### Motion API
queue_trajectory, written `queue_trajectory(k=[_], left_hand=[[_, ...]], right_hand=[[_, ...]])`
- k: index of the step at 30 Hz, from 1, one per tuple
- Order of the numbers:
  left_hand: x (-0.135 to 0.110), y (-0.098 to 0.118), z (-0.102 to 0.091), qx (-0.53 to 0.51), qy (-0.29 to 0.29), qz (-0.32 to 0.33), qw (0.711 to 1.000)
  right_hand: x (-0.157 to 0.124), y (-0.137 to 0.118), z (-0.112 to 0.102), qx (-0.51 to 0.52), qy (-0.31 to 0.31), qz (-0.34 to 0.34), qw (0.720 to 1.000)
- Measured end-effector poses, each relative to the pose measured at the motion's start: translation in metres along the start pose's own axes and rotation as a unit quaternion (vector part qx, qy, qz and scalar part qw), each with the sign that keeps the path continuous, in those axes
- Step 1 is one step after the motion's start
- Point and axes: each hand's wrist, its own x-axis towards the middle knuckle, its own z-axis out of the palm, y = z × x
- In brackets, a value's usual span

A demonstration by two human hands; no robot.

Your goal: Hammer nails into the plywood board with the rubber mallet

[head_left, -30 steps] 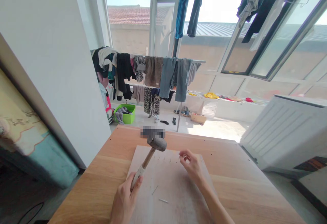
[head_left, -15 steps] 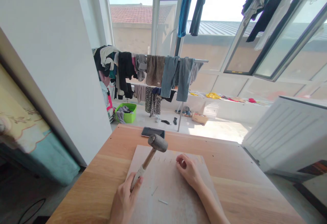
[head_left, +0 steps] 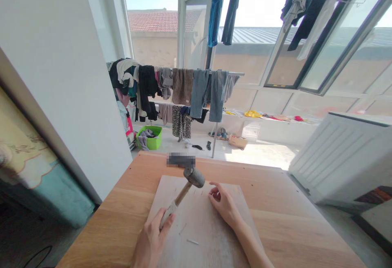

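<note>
My left hand (head_left: pixel 152 233) is closed round the pale grip of a mallet (head_left: pixel 183 193) with a grey head and wooden shaft. The mallet tilts up and to the right over a pale wooden board (head_left: pixel 214 239). My right hand (head_left: pixel 223 204) rests at the board's far right part, thumb and fingers curled into a pinch; whatever is between the fingertips is hidden. Left of those fingertips, several thin nails (head_left: pixel 202 192) stand in a row, partly behind the mallet head. A loose nail (head_left: pixel 192 242) lies nearer me, with another thin nail (head_left: pixel 183 229) beside it.
The board lies on a wooden table (head_left: pixel 294 215). A phone, blurred out (head_left: pixel 180 160), lies at the table's far edge. Beyond stand a drying rack with clothes (head_left: pixel 200 92) and a green basket (head_left: pixel 153 139). A white panel (head_left: pixel 339 158) is at the right.
The mallet head has dropped slightly and shifted right, toward my right hand. My right hand keeps its pinch in nearly the same spot on the board. The whole view has shifted a little.
</note>
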Motion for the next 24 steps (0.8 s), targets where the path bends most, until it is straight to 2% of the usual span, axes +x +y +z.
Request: queue_trajectory(k=[3,9,12,18,24], left_hand=[[0.002,0.012,0.0,0.025,-0.014,0.0,1.0],[0.006,0.038,0.001,0.157,-0.024,0.025,0.987],[0.005,0.044,0.004,0.189,-0.025,0.041,0.981],[0.004,0.045,0.004,0.196,-0.029,0.048,0.979],[0.011,0.034,0.002,0.203,-0.009,0.044,0.978]], right_hand=[[0.0,0.001,0.0,0.004,-0.001,0.001,1.0],[0.001,0.003,0.001,-0.008,0.016,0.005,1.0],[0.001,0.003,0.001,-0.021,0.027,0.012,0.999],[0.0,-0.001,0.0,-0.027,0.03,0.016,0.999],[0.0,0.0,0.001,-0.01,0.019,0.005,1.0]])
